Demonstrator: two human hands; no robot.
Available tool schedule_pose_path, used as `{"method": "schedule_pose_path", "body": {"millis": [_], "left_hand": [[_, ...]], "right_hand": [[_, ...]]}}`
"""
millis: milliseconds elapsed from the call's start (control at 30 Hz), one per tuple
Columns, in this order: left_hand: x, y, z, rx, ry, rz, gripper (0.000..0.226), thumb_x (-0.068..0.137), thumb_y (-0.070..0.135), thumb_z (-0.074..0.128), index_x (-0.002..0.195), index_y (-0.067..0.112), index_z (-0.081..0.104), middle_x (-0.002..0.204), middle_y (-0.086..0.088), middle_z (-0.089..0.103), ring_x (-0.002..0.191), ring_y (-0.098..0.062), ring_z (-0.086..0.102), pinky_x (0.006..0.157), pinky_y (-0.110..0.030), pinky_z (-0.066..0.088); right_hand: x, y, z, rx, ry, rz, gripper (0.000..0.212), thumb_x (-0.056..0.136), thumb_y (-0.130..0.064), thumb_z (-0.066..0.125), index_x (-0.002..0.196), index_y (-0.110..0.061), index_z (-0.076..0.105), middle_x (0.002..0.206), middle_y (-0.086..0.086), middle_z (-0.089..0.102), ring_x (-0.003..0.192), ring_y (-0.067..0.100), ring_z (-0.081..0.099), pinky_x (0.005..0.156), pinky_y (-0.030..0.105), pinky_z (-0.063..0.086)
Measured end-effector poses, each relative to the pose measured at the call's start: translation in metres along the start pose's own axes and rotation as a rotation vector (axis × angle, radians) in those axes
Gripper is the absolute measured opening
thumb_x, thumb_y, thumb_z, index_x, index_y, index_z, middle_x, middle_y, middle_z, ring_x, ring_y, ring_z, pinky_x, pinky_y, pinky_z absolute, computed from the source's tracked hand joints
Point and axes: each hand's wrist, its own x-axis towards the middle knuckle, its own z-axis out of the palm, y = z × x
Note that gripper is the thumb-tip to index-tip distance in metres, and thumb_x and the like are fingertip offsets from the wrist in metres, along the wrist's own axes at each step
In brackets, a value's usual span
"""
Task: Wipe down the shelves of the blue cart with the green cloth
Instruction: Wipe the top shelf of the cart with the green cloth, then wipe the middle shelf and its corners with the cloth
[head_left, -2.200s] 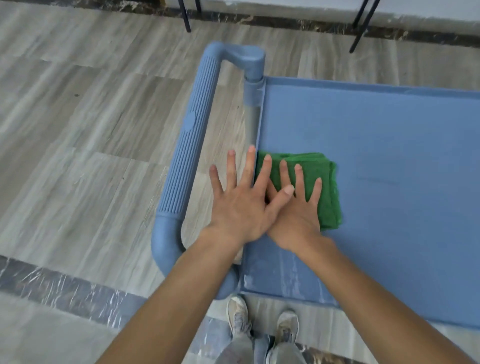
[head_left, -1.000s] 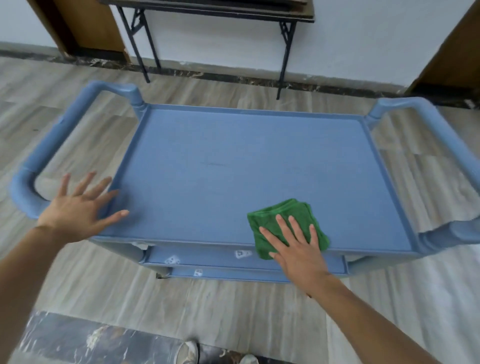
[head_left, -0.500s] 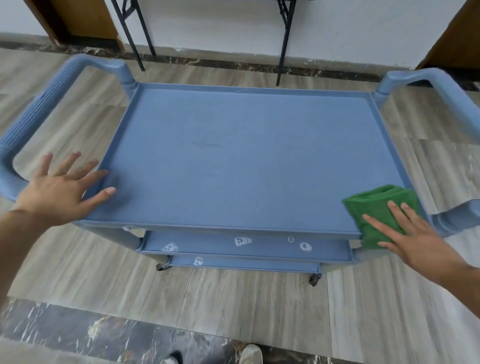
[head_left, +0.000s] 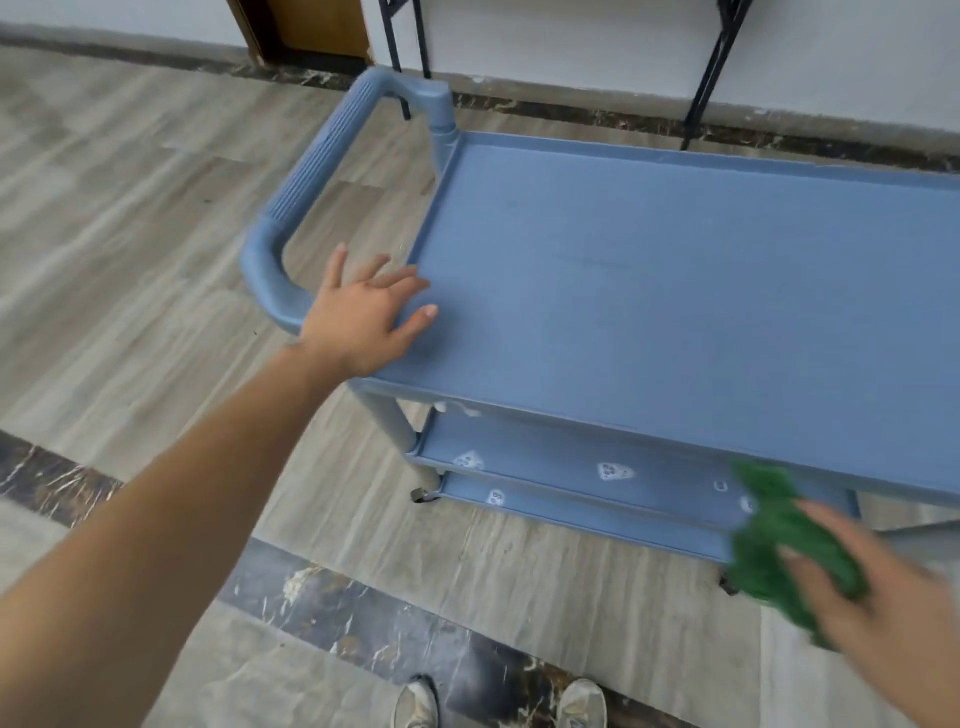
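The blue cart (head_left: 675, 291) stands on a grey wood floor (head_left: 130, 218) with a dark stone strip. Its top shelf (head_left: 701, 322) has a raised rim. The left hand (head_left: 363, 317) rests flat on its near left corner. The lower shelf (head_left: 545, 462) has small white foam spots (head_left: 614, 472) on it.

Cloth (head_left: 779, 545) gone from the top shelf (head_left: 675, 291), now off its near edge, bunched in the blurred right hand (head_left: 878, 587) in front of the lower shelves. Left hand (head_left: 369, 317) shifted inward onto the top shelf's near-left corner.
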Motion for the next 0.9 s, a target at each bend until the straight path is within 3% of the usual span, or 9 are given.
{"method": "schedule_pose_path", "body": {"millis": [100, 200, 300, 400, 500, 600, 667, 733, 900], "left_hand": [[-0.021, 0.006, -0.004, -0.261, 0.145, 0.057, 0.04, 0.102, 0.038, 0.051, 0.138, 0.021, 0.056, 0.147, 0.002, 0.054, 0.144, -0.024, 0.038, 0.12, -0.054, 0.01], [-0.058, 0.004, -0.005, -0.495, 0.265, 0.069, 0.033, 0.101, 0.026, 0.058, 0.132, 0.015, 0.062, 0.133, 0.0, 0.064, 0.131, -0.018, 0.052, 0.118, -0.05, 0.024], [-0.098, -0.008, -0.001, -0.634, 0.363, 0.038, 0.028, 0.1, 0.022, 0.061, 0.125, 0.011, 0.066, 0.122, 0.005, 0.07, 0.108, -0.007, 0.06, 0.11, -0.047, 0.04], [-0.129, -0.029, 0.004, -0.734, 0.369, -0.013, 0.028, 0.099, 0.028, 0.06, 0.124, 0.018, 0.067, 0.118, 0.015, 0.069, 0.11, -0.006, 0.063, 0.102, -0.032, 0.047], [-0.144, -0.047, 0.01, -0.754, 0.325, -0.027, 0.03, 0.099, 0.033, 0.058, 0.124, 0.02, 0.067, 0.116, 0.017, 0.07, 0.11, -0.003, 0.064, 0.099, -0.028, 0.048], [-0.15, -0.054, 0.02, -0.771, 0.295, -0.067, 0.031, 0.1, 0.036, 0.056, 0.126, 0.022, 0.067, 0.117, 0.018, 0.07, 0.114, 0.002, 0.061, 0.101, -0.025, 0.045], [-0.154, -0.052, 0.03, -0.797, 0.282, -0.091, 0.03, 0.101, 0.036, 0.056, 0.127, 0.024, 0.066, 0.117, 0.017, 0.07, 0.115, 0.002, 0.061, 0.101, -0.024, 0.045], [-0.157, -0.045, 0.04, -0.819, 0.263, -0.094, 0.031, 0.1, 0.037, 0.055, 0.126, 0.024, 0.066, 0.117, 0.017, 0.07, 0.115, 0.001, 0.061, 0.1, -0.027, 0.047], [-0.162, -0.021, 0.065, -0.793, 0.212, -0.104, 0.033, 0.099, 0.041, 0.054, 0.126, 0.026, 0.066, 0.116, 0.02, 0.069, 0.112, 0.002, 0.061, 0.098, -0.017, 0.043]], "right_hand": [[-0.019, -0.108, 0.069, 0.171, -0.144, -0.121, 0.053, 0.084, -0.02, 0.078, 0.124, -0.051, 0.06, 0.103, -0.024, 0.072, 0.085, -0.005, 0.069, 0.076, 0.026, 0.06], [-0.022, -0.206, 0.147, 0.426, -0.275, -0.139, 0.061, 0.086, -0.011, 0.076, 0.116, -0.061, 0.058, 0.096, -0.029, 0.072, 0.081, -0.006, 0.069, 0.069, 0.012, 0.055], [-0.016, -0.283, 0.219, 0.637, -0.247, -0.167, 0.054, 0.086, -0.007, 0.071, 0.116, -0.052, 0.065, 0.1, -0.03, 0.072, 0.091, -0.006, 0.069, 0.08, 0.009, 0.049], [0.007, -0.33, 0.261, 0.741, -0.106, -0.052, 0.039, 0.09, -0.019, 0.07, 0.122, -0.042, 0.067, 0.101, -0.025, 0.074, 0.094, -0.005, 0.069, 0.084, 0.016, 0.052], [0.03, -0.333, 0.269, 0.857, 0.064, 0.094, 0.03, 0.091, -0.022, 0.07, 0.11, -0.046, 0.07, 0.096, -0.02, 0.075, 0.091, 0.001, 0.07, 0.085, 0.025, 0.056], [0.033, -0.313, 0.265, 0.847, 0.154, 0.139, 0.03, 0.089, -0.018, 0.074, 0.115, -0.033, 0.073, 0.101, -0.014, 0.076, 0.096, 0.007, 0.071, 0.092, 0.038, 0.057], [0.033, -0.293, 0.258, 0.895, 0.246, 0.185, 0.035, 0.087, -0.012, 0.076, 0.114, -0.034, 0.074, 0.103, -0.01, 0.077, 0.099, 0.01, 0.072, 0.095, 0.043, 0.057], [0.034, -0.272, 0.246, 0.928, 0.313, 0.205, 0.044, 0.085, -0.006, 0.077, 0.104, -0.046, 0.074, 0.101, -0.01, 0.078, 0.099, 0.013, 0.073, 0.095, 0.045, 0.057], [0.038, -0.209, 0.217, 0.866, 0.44, 0.185, 0.047, 0.083, 0.002, 0.076, 0.107, -0.038, 0.072, 0.1, -0.01, 0.078, 0.097, 0.014, 0.074, 0.094, 0.046, 0.058]]}}
